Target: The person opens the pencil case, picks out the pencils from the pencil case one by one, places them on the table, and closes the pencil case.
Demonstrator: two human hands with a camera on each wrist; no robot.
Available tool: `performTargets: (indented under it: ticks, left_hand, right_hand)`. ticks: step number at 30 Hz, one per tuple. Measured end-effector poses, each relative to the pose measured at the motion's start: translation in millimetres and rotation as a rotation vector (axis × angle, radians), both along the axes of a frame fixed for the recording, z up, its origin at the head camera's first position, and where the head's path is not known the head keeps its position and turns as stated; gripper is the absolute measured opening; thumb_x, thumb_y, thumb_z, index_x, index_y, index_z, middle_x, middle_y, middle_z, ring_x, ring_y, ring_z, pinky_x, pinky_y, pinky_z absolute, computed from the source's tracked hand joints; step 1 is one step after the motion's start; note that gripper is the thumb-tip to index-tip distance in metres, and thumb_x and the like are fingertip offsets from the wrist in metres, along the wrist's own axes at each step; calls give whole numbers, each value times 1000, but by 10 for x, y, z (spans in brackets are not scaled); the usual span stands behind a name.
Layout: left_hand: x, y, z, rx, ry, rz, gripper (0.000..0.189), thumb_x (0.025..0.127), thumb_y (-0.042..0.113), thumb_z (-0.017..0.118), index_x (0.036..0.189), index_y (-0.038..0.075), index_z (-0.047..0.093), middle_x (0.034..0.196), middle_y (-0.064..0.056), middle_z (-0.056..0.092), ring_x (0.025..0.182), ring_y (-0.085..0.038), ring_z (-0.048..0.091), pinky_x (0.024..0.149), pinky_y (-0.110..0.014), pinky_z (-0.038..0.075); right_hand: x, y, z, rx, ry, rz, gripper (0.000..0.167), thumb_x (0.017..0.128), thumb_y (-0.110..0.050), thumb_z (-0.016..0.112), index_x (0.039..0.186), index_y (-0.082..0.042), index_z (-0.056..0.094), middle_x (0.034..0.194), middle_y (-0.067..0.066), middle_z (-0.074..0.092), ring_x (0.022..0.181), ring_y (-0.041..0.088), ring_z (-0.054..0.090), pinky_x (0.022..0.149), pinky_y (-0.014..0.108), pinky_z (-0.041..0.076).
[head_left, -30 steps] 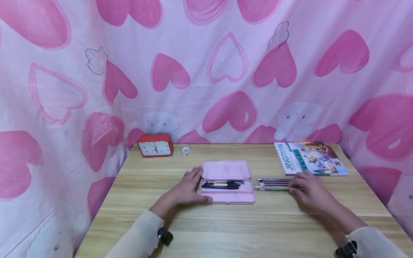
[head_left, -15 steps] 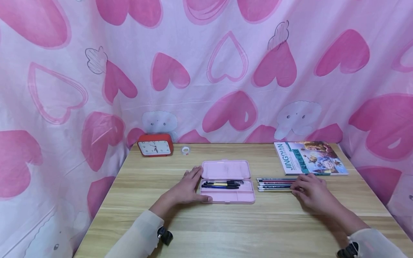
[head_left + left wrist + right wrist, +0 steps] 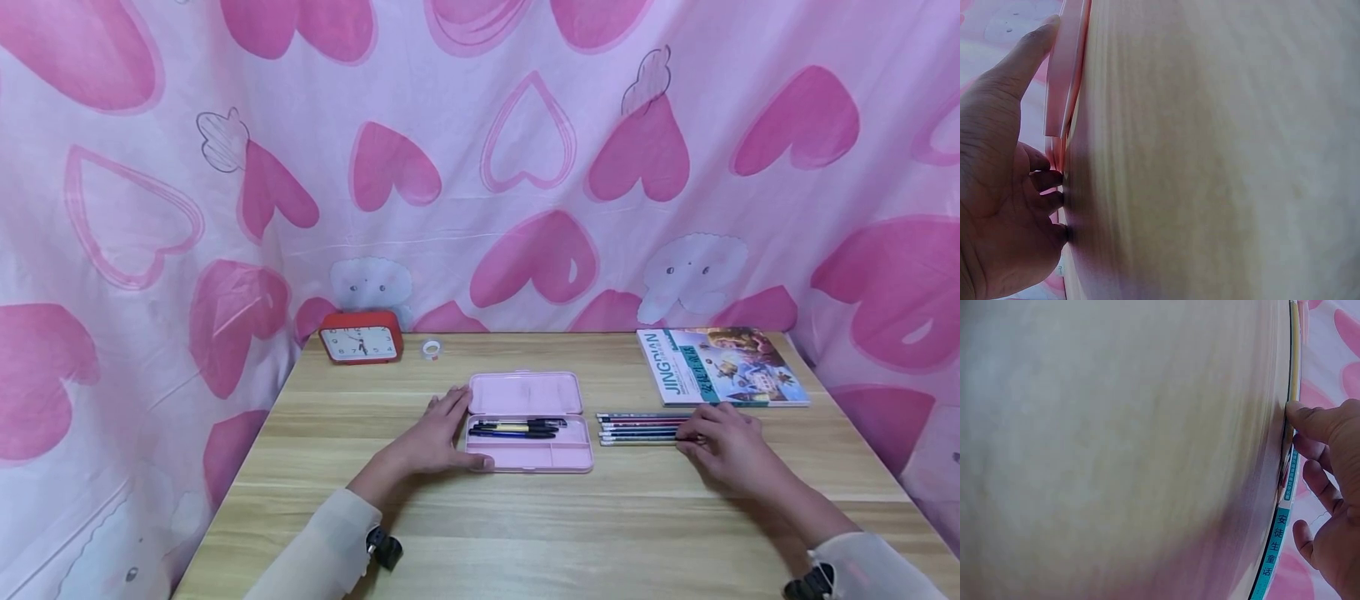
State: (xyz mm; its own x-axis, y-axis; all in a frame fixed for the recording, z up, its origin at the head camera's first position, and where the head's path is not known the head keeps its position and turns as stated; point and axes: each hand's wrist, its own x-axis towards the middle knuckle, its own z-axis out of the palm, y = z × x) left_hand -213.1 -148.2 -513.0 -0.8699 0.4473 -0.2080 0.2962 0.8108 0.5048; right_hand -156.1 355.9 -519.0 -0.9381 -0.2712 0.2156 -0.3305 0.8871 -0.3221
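Observation:
In the head view, an open pink pencil case (image 3: 531, 457) lies mid-table, its lid folded back. Several pens (image 3: 517, 429) lie in its rear compartment. My left hand (image 3: 426, 437) rests at the case's left end, thumb along the near edge and fingers spread toward the lid. The left wrist view shows that thumb straight against the case's side. To the right, several pencils (image 3: 637, 430) lie side by side on the table, their ends pointing at the case. My right hand (image 3: 723, 442) pinches this row between thumb and fingers, covering the pencils' right ends.
A book (image 3: 723, 367) with a colourful cover lies behind my right hand. At the back left stand a red alarm clock (image 3: 362, 338) and a small tape roll (image 3: 431, 350). A pink heart-patterned curtain (image 3: 480, 167) hangs behind the wooden table (image 3: 525, 533).
My right hand has shifted slightly right, and the pencils' left ends now line up more evenly, the row a little more spread. The left hand and pencil case have stayed put.

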Motion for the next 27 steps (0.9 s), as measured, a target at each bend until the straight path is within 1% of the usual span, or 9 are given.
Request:
performTargets:
  ticks: [6,11,15,18,20,22,24,25,27]
  left_hand:
    - [2,0,7,-2,-8,1,137,78,84,81,179,19,15,188,-5,14,176,-32,9,143,-59,8]
    - [-2,0,-12,-7,-19,7,139,77,86,80,180,20,14,189,-5,13,176,-32,8,142,-59,9]
    - [-4,2,-21,-13,-24,15,139,76,87,80,180,22,13,189,-3,11,176,-31,7,142,-59,8]
    - [-4,2,-22,-5,-24,13,139,77,86,80,180,22,13,189,-3,11,176,-30,7,143,-58,7]
    - [-5,4,-21,3,-22,9,138,77,85,81,180,21,14,189,-3,11,176,-30,7,143,-58,7]
    - [-6,6,-21,4,-21,8,138,77,84,81,180,21,14,189,-3,12,176,-29,7,143,-57,6]
    - [-5,8,-19,0,-19,7,138,77,85,81,180,21,14,189,-2,12,176,-29,7,143,-56,6]
    - [-3,10,-15,-3,-18,7,138,77,85,81,180,21,14,189,-2,12,176,-28,7,143,-56,6]
    - [-5,12,-9,-5,-17,7,138,77,85,81,180,21,14,189,-2,12,176,-28,8,143,-56,6]
  right_hand:
    - [1,-4,5,2,-18,-9,25,90,-11,90,100,-33,82,106,-6,70,102,22,53,87,52,33]
    - [-2,-9,16,-3,-28,-10,25,92,-11,89,100,-34,82,108,-6,71,103,21,52,88,51,32]
    - [-12,-31,46,-24,-4,10,26,92,-10,89,101,-34,82,108,-9,71,103,20,52,87,47,31]
    - [-44,-68,76,-30,49,41,26,92,-10,89,103,-33,82,105,-12,71,102,17,52,85,42,33]
    - [-84,-109,99,-26,80,64,25,92,-11,89,105,-32,83,104,-14,70,101,15,53,84,40,38]
    - [-131,-167,126,-21,84,79,22,95,-12,88,107,-31,84,105,-14,71,101,14,55,84,40,46]
    - [-187,-240,154,-27,52,87,19,98,-15,85,112,-27,85,109,-11,73,104,16,59,88,43,52]
    - [-217,-281,168,-31,32,89,17,100,-17,84,115,-25,84,112,-8,74,107,18,61,91,47,56]
    - [-280,-370,195,-45,-14,92,19,104,-19,79,122,-20,83,117,-2,75,112,24,65,97,54,60]
